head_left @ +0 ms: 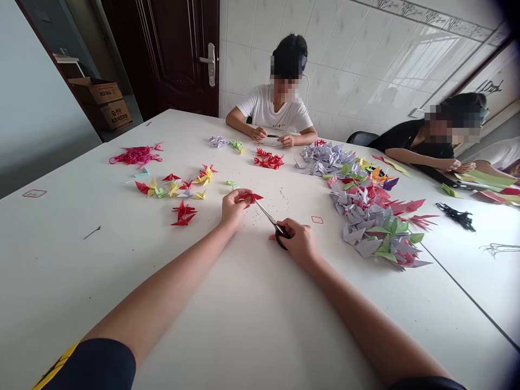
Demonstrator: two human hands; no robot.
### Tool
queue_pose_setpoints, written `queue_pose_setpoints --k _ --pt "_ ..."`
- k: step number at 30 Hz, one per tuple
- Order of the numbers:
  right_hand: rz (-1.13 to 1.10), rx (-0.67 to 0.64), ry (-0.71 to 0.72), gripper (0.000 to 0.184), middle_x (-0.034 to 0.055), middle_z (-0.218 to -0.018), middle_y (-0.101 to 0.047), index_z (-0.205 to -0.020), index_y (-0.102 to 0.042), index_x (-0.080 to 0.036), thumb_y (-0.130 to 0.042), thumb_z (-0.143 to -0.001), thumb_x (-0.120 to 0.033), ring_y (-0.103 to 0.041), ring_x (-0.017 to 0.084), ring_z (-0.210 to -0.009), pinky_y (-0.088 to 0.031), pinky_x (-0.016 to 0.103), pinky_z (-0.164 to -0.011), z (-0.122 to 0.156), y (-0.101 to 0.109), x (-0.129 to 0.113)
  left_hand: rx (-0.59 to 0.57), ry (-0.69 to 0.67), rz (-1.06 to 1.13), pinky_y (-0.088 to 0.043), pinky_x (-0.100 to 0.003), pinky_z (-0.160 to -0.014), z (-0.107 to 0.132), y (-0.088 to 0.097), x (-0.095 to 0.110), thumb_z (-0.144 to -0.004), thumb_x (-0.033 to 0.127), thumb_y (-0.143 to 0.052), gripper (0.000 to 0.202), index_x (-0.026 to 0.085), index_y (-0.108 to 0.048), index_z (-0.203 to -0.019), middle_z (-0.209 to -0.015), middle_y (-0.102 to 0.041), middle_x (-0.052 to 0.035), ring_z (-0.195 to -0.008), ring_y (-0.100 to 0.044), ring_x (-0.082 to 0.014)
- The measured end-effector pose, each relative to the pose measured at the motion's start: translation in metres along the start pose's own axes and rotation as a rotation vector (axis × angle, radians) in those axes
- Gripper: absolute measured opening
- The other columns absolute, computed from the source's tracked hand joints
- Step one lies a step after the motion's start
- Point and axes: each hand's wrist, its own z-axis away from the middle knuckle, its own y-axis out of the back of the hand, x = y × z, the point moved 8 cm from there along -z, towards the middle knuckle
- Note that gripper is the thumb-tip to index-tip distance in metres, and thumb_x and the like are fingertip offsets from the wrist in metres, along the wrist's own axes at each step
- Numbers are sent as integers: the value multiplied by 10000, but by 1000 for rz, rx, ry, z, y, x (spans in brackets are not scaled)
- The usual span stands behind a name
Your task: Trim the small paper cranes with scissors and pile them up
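Observation:
My left hand (233, 207) pinches a small red folded paper crane (252, 197) just above the white table (244, 314). My right hand (297, 241) grips the black handles of a pair of scissors (271, 219), whose blades point up-left and reach the red crane. Tiny red paper scraps (280, 197) dot the table beyond the blades. Two red cranes (183, 213) lie left of my left hand.
A row of red, yellow and green cranes (179, 186) and a pink tangle (136, 156) lie at left. A big heap of grey, red and green cranes (365, 211) fills the right. Two people sit at the far side, folding paper. A dark door stands behind.

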Motion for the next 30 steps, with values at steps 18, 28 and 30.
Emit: queue_pose_setpoints --k 18,28,30 --pt "-31 -38 -56 197 -52 -573 -551 -851 -685 -236 -647 -670 -304 -371 118 -541 -299 239 -527 1 -2 4 16 15 -10 -467 -281 -735 0 1 -1 -660 218 -743 217 152 -696 -861 -798 -707 -53 -733 -655 -147" --pt "38 -10 -76 171 -58 -565 -603 -838 -657 -249 -611 -673 -248 -408 122 -514 -297 237 -512 3 1 -2 23 13 -7 -506 -300 -773 0 0 -1 -681 191 -733 218 133 -692 -887 -838 -730 -88 -806 -686 -173" --pt "70 -9 -82 181 -56 -583 -631 -854 -652 -255 -594 -685 -228 -440 126 -521 -305 236 -517 4 2 -6 21 9 4 -516 -310 -781 0 0 -1 -678 185 -734 212 128 -695 -879 -831 -726 -88 -801 -690 -177"
